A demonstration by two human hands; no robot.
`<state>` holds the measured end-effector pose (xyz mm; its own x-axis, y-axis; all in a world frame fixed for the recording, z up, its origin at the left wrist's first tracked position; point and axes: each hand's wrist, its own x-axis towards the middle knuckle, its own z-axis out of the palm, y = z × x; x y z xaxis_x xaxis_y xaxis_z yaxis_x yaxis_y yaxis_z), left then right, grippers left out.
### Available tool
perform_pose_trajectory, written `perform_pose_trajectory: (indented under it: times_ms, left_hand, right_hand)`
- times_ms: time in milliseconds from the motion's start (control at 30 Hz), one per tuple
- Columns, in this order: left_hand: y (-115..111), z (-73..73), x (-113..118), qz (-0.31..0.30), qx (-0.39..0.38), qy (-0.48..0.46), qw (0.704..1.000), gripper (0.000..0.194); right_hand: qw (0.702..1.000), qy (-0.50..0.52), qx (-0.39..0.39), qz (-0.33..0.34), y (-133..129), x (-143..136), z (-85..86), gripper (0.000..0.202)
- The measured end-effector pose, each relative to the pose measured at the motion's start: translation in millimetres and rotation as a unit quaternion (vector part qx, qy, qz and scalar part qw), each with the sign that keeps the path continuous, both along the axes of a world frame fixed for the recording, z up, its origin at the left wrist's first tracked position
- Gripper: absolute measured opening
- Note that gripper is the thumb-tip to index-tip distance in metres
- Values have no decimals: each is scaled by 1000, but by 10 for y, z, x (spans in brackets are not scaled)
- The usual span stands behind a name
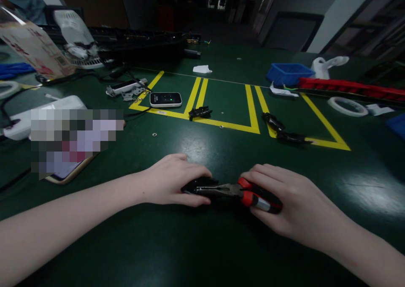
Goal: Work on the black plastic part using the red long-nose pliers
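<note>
My right hand (281,198) is closed around the red and black handles of a pair of pliers (257,200). The pliers' metal jaws point left and meet a glossy black part (199,186). Thumb and fingers of my left hand (177,179) grip this black part just above the green table. I cannot make out its exact kind, and my fingers hide some of it. Similar black pieces lie farther off: one black piece (200,112) on the yellow tape at the middle, and a couple more dark pieces (274,121) to the right.
Yellow tape (228,125) marks boxes on the green table. A small device with a green light (166,99) sits in the left box. A phone (72,173) lies at left. Behind, at right, are a blue bin (289,73), a red strip (348,87) and a tape roll (347,106).
</note>
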<state>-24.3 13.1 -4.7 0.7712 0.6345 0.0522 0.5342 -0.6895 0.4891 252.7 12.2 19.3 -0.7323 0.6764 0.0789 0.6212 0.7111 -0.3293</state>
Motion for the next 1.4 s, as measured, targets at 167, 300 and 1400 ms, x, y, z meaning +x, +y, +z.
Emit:
perform_pose_trajectory:
  times_ms: [167,300,1400]
  left_hand:
    - [5,-8,4,-3,6,4,1000,36]
    - [6,-7,12,4,6,12,1000,36]
    - [24,12,-1,-2,-52,-20,998,40]
  right_hand:
    - [1000,12,8,-5,-11,3,-73,27]
    - [1000,11,4,-11,-14,2,-105,27]
    - [999,0,27,19,71,72,-77,28]
